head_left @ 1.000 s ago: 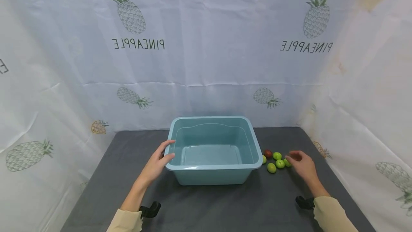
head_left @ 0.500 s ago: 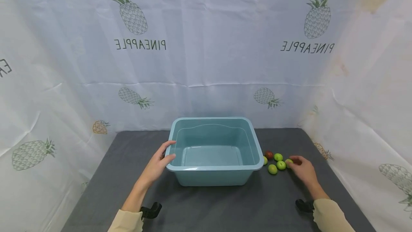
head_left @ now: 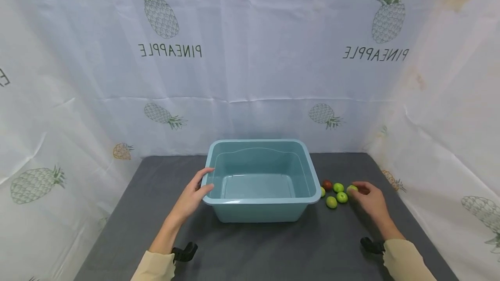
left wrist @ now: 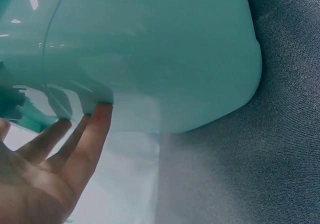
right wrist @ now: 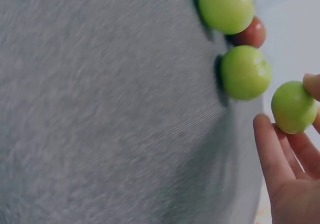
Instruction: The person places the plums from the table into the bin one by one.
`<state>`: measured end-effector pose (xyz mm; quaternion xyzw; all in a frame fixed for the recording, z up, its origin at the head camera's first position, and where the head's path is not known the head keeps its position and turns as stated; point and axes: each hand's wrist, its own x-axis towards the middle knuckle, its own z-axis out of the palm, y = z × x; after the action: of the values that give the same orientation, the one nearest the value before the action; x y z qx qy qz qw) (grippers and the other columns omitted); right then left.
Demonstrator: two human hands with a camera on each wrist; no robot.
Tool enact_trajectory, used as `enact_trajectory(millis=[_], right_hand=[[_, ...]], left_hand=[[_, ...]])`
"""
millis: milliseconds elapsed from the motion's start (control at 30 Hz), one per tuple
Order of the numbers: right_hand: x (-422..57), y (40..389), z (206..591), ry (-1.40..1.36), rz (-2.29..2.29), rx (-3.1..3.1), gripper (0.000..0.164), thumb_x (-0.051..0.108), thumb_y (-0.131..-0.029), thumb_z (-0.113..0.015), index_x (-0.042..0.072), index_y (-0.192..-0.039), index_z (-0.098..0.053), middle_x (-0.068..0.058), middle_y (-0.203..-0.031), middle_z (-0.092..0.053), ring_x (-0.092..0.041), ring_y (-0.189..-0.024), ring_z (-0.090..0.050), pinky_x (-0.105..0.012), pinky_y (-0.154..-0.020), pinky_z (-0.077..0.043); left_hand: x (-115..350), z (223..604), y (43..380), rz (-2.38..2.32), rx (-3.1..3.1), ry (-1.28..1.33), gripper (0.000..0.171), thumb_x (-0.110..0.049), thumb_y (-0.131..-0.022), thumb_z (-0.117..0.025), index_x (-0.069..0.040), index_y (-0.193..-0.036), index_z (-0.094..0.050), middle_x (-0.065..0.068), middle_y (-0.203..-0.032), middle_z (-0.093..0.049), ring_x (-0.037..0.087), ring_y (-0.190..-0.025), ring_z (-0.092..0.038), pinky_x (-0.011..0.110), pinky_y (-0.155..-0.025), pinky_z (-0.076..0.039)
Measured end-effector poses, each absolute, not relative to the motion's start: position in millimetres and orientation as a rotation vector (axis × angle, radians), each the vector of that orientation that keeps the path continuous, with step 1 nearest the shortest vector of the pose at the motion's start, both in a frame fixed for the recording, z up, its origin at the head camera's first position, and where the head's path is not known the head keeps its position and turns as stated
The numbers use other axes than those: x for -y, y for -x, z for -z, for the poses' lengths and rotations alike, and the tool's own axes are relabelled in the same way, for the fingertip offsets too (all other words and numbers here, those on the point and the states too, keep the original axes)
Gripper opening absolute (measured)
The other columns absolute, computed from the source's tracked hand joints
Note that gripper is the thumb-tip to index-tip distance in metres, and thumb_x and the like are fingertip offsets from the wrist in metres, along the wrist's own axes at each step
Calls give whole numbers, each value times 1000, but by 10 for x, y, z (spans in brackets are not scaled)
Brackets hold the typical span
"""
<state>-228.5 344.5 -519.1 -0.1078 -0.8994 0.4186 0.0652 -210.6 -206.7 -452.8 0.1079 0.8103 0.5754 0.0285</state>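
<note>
A light blue plastic basin [head_left: 258, 201] stands on the dark tabletop. My left hand [head_left: 190, 199] grips its left rim, thumb and forefinger over the edge; in the left wrist view other fingers of the left hand [left wrist: 55, 169] touch the outer wall. To the right of the basin, my right hand [head_left: 370, 201] pinches a small round green fruit [right wrist: 294, 107] between thumb and fingers. Beside it lie more green fruits [head_left: 341, 197], including one [head_left: 331, 202] nearer the front and one [head_left: 338, 187] farther back. A dark red fruit [head_left: 327, 185] lies behind them, close to the basin.
The dark grey cloth-like tabletop [head_left: 273, 250] spreads around the basin. White pineapple-print curtains [head_left: 250, 55] hang at the back and both sides. Another green fruit [head_left: 323, 191] is partly hidden by the basin's right rim.
My right hand has closed its fingers on the rightmost green fruit and raised it slightly. The left hand stays on the basin's rim.
</note>
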Motion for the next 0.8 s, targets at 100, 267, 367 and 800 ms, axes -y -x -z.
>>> enact_trajectory(millis=[100,267,367,800], right_hand=[[-3420,2265,5128,276,-1291,2691,53,38,-100,-64,-2,-134,-58,-26,-131,-58,-37,-115,-56,-26,-75,-48],[-3359,2234,4997,211,-1338,2673,56,42,-100,-65,0,-137,-58,-23,-135,-57,-29,-117,-55,-18,-76,-47],[-3330,2226,4917,177,-1364,2655,56,41,-100,-65,1,-138,-57,-22,-136,-56,-11,-110,-54,-16,-76,-47],[-3196,2197,4592,1,-1459,2669,59,41,-100,-65,2,-142,-53,-18,-144,-51,-14,-120,-52,-24,-86,-48]], left_hand=[[2060,4529,2107,-1777,-2492,-330,48,-24,-106,-54,-17,-152,-41,14,-165,-25,41,-148,-30,64,-108,-32],[2058,4520,2102,-1783,-2482,-323,50,-27,-106,-55,-16,-153,-41,13,-165,-23,40,-149,-27,65,-109,-30],[2058,4511,2102,-1777,-2486,-318,51,-28,-106,-55,-15,-153,-40,14,-165,-23,41,-149,-28,65,-109,-31],[2055,4517,2117,-1766,-2500,-300,49,-29,-106,-55,-18,-152,-41,15,-165,-24,42,-144,-34,63,-106,-36]])
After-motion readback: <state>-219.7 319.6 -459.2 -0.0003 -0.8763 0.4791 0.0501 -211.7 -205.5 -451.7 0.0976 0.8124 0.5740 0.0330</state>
